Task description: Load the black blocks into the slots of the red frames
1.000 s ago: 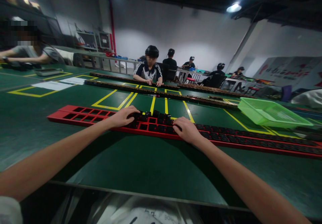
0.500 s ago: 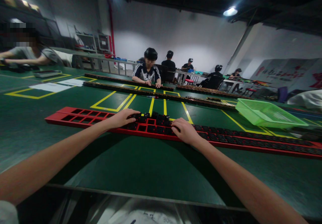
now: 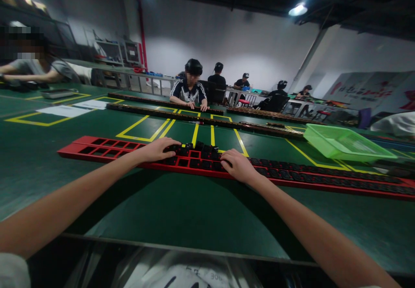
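Before the red frame (image 3: 201, 172), green tabletop (image 3: 201, 210) reaches the near edge (image 3: 201, 250).

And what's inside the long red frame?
Black pieces sit in many slots of the red frame, mostly toward the right. The left hand and right hand cover parts of it, so what lies beneath them can't be seen.

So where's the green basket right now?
In the head view, the basket sits toward the right of the table, just beyond the red frame, farther right than the right hand.
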The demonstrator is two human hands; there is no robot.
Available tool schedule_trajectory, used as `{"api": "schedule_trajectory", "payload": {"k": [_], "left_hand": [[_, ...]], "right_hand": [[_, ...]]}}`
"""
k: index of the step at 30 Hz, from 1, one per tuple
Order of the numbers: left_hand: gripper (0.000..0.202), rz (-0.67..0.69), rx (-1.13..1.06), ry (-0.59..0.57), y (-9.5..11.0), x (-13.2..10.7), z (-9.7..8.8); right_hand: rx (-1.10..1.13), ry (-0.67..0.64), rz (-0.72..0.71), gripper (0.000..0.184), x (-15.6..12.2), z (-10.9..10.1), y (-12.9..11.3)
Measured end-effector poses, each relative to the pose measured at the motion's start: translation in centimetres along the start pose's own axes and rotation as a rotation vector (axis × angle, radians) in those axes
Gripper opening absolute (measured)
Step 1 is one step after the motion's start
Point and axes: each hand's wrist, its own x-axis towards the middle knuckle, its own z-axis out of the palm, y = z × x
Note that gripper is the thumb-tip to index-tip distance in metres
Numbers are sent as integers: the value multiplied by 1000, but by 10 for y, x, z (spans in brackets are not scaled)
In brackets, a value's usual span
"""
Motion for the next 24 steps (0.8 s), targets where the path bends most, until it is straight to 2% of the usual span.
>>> {"api": "schedule_trajectory", "payload": {"k": [8, 14, 24], "left_hand": [[41, -36, 33, 22, -4, 0, 7], [39, 2, 36, 17, -5, -1, 10], [36, 59, 51, 87, 0, -2, 11]], "right_hand": [[6, 30, -10, 17, -1, 2, 1], [9, 25, -2, 17, -1, 2, 1], [5, 22, -17, 17, 0, 1, 0]]}}
